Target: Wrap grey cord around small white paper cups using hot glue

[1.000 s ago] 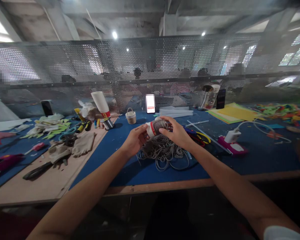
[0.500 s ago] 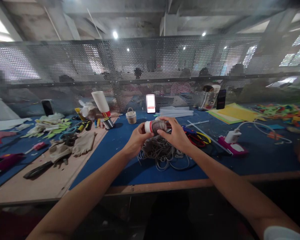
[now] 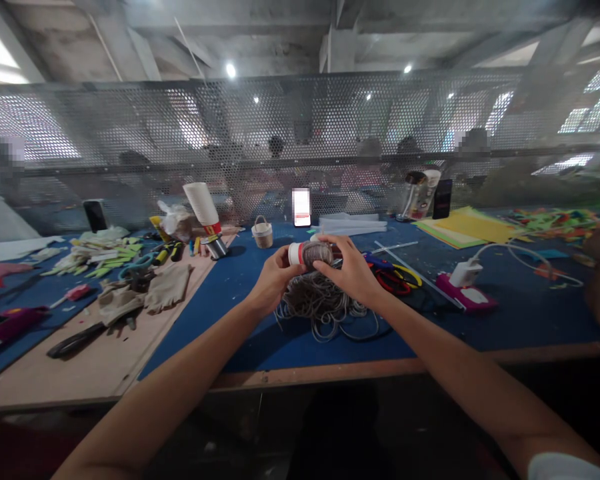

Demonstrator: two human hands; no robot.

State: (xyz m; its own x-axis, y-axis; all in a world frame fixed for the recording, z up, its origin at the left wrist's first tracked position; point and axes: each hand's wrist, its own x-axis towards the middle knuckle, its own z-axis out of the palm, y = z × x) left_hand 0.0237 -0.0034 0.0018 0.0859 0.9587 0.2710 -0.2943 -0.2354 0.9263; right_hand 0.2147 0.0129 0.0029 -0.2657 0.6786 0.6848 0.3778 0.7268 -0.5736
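Note:
A paper cup [image 3: 294, 254], white with a red band, lies sideways between my hands, with grey-brown cord [image 3: 318, 253] wound round part of it. My left hand [image 3: 275, 277] grips the cup's white end, thumb in front and fingers behind. At the wrapped end, my right hand [image 3: 349, 267] holds the cup with its thumb on the cord; some of its fingers are hidden behind. Directly below, a tangled heap of the same cord [image 3: 325, 300] rests on the blue table mat [image 3: 250, 343].
A small cord-wrapped basket [image 3: 263, 233] and a lit phone [image 3: 301, 208] stand behind. Stacked paper cups [image 3: 203, 208] lean at left, near gloves [image 3: 167, 289]. Pliers [image 3: 397, 277] with coloured handles and a purple power strip [image 3: 467, 293] are at right. A perforated metal screen [image 3: 300, 127] closes the back.
Both hands keep hold of the cup, which has turned or shifted very slightly. At the far right edge, another person's hand has moved a little.

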